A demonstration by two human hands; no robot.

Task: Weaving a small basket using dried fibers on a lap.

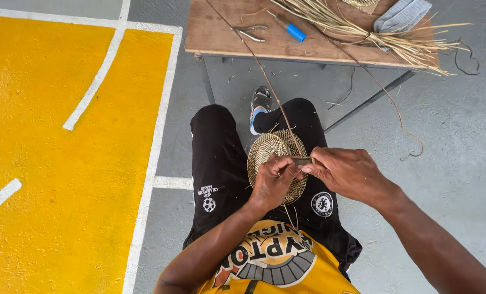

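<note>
Sitting over black-trousered knees, the person holds a small coiled woven disc (270, 158) above the lap, just in front of a low wooden counter (226, 32). Left hand (273, 182): grip closed on the disc's near rim, fingers wrapped over the edge. Right hand (346, 171): fingertips pinched together on a small flat metal tool (302, 161), its tip touching the disc at the rim. A long thin fibre strand (264, 76) runs from the disc up across the counter.

Judged handling: disc looks light, fairly stiff across its face, springy at the unfinished edge; loose ends likely brittle and prone to fray. Best taken at the rim beside the working point, thumb on one face and fingers behind, not by the trailing strand.

On the counter: bundle of dry straw (384, 32), pliers (251, 32), blue-handled tool (292, 30), grey cloth (403, 16). Floor grey with yellow paint and white lines.
</note>
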